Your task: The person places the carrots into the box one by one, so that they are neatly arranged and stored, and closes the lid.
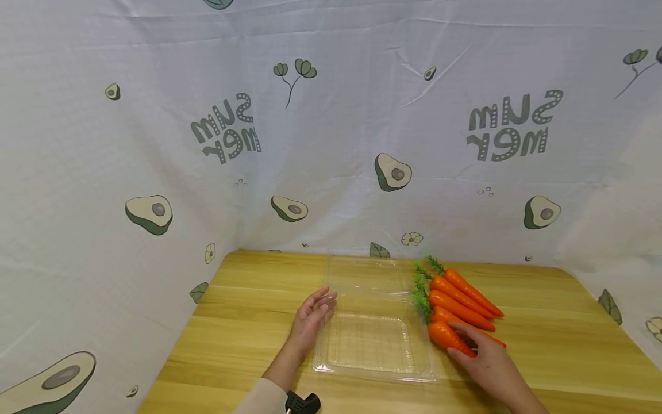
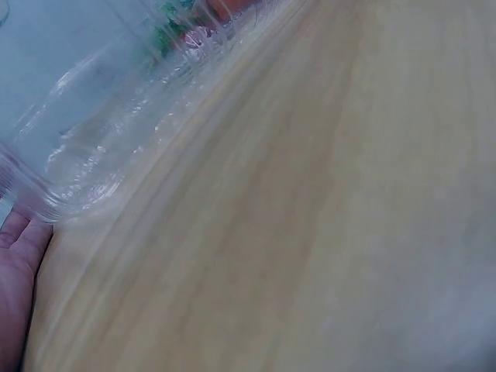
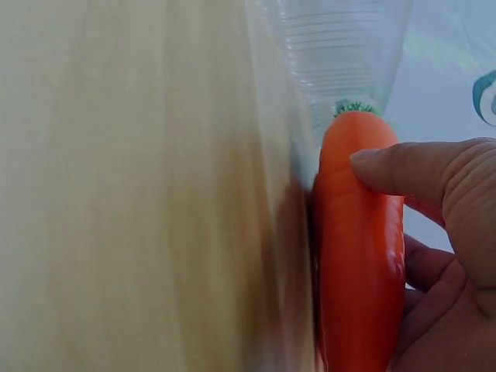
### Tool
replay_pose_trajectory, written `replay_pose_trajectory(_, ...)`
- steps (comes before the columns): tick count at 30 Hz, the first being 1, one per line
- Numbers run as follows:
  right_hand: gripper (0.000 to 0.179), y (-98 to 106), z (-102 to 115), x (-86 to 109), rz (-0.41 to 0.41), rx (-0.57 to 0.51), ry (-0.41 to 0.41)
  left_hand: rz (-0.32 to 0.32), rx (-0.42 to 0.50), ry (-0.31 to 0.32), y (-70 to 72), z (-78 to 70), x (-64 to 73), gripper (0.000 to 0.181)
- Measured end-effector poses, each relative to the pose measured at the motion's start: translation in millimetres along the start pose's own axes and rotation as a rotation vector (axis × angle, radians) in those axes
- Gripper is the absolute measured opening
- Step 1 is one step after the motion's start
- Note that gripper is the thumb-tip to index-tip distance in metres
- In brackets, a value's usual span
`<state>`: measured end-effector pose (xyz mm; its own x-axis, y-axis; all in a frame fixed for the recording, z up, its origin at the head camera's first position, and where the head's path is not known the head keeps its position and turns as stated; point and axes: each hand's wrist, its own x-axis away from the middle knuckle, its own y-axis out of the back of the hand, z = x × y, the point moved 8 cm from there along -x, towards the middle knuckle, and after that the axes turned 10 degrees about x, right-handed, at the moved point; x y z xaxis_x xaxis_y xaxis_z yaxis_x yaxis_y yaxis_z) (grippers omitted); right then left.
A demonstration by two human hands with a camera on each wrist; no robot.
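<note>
My right hand holds the nearest orange carrot, its thumb lying along the top side and the fingers around the far side in the right wrist view. Leafy green tops stick out at the left ends of the carrots. A clear plastic clamshell box lies with its lid folded back toward the curtain. Beside the box's left edge, my left hand has relaxed, slightly bent fingers with nothing in them; its fingertips come right at the plastic wall.
Several more carrots lie side by side behind the held one, tips to the right. The wooden table ends against a pale printed curtain. A black device sits at the left wrist.
</note>
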<state>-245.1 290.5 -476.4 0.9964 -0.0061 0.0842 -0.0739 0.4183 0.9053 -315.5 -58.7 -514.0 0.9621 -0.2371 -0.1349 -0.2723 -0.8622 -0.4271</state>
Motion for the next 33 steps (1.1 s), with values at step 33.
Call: replay_pose_trajectory(33,0.060,45,44,9.9,-0.149,-0.052,0.080,-0.029,0.042,0.033,1.8,2.6,0.0,0.056)
